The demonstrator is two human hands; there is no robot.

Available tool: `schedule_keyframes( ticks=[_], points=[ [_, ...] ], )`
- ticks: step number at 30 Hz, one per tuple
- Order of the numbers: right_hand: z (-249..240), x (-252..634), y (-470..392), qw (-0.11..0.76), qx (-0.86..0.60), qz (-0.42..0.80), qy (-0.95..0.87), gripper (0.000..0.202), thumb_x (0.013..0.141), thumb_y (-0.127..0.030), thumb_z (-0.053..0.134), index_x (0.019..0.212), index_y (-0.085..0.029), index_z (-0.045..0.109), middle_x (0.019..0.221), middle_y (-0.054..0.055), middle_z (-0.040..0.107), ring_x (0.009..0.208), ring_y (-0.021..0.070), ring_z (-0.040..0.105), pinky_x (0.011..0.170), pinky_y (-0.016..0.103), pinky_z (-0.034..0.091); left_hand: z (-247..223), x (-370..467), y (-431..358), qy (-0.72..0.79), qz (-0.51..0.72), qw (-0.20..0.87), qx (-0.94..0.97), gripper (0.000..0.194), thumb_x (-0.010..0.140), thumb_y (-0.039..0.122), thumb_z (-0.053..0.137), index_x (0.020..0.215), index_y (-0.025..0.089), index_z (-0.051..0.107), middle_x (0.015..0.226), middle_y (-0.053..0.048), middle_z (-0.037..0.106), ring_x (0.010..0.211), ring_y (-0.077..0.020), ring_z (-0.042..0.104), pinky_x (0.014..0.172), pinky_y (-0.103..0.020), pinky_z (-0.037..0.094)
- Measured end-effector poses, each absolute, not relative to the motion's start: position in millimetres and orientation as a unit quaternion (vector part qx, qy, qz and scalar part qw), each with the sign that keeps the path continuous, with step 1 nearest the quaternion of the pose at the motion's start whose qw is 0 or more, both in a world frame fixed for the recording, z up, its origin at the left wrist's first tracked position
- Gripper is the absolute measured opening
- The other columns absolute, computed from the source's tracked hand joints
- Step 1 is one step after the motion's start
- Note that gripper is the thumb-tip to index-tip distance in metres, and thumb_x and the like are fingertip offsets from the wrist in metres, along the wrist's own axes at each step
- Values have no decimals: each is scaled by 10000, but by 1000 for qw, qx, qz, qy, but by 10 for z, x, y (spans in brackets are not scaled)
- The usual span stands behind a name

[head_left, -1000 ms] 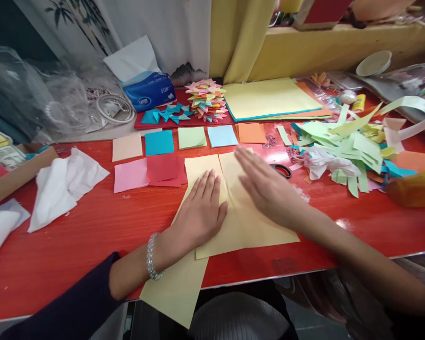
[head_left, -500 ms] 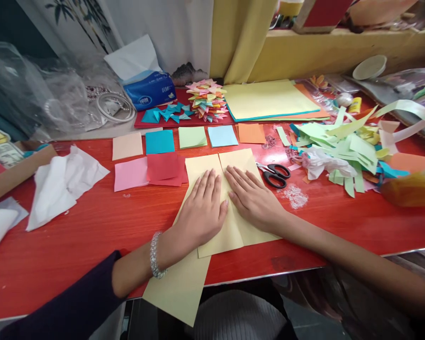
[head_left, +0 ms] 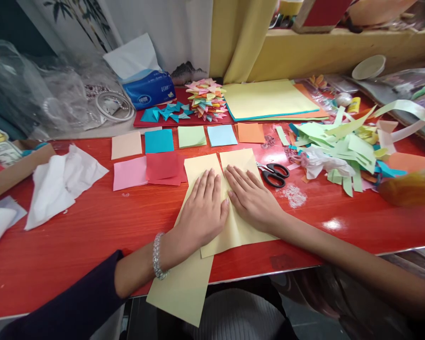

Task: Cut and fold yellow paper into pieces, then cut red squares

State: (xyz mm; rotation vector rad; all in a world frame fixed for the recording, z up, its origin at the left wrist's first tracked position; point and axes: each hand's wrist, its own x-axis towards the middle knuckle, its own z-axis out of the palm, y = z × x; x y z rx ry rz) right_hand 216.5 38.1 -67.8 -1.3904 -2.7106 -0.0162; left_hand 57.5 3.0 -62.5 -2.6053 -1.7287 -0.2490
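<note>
My left hand (head_left: 205,208) lies flat on a pale yellow sheet of paper (head_left: 225,242), fingers stretched out and pointing away from me. My right hand (head_left: 252,198) rests flat on the sheet's other half, its fingertips close to the left ones. Between the fingertips, a narrow slit runs down from the sheet's far edge, with red table showing through. A longer yellow piece (head_left: 184,293) lies under my left hand and forearm and hangs over the table's near edge. Black-handled scissors (head_left: 275,175) lie just beyond my right hand.
Small coloured paper squares (head_left: 158,140) lie in rows beyond my hands. Behind them stand a stack of folded paper stars (head_left: 207,100), large yellow sheets (head_left: 269,98) and a blue tissue pack (head_left: 149,89). Paper scraps (head_left: 354,146) are heaped right; crumpled tissue (head_left: 62,182) lies left.
The slit at the sheet's far edge has widened slightly. The sheet's near left corner and the hanging piece have shifted a little to the right. Both hands stay pressed flat.
</note>
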Motion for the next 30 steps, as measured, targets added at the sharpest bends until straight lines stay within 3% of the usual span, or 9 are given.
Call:
schedule_keyframes(
  ticks=[30],
  points=[
    [-684, 2154, 349, 64, -469, 10, -881, 531, 968, -318, 190, 1448, -97, 250, 1515, 94, 213, 1404, 175, 165, 1148, 404, 149, -606, 594, 9, -558, -95, -16, -824, 588, 942, 332, 234, 1406, -29, 249, 1498, -203, 220, 1405, -261, 135, 1155, -436, 169]
  ],
)
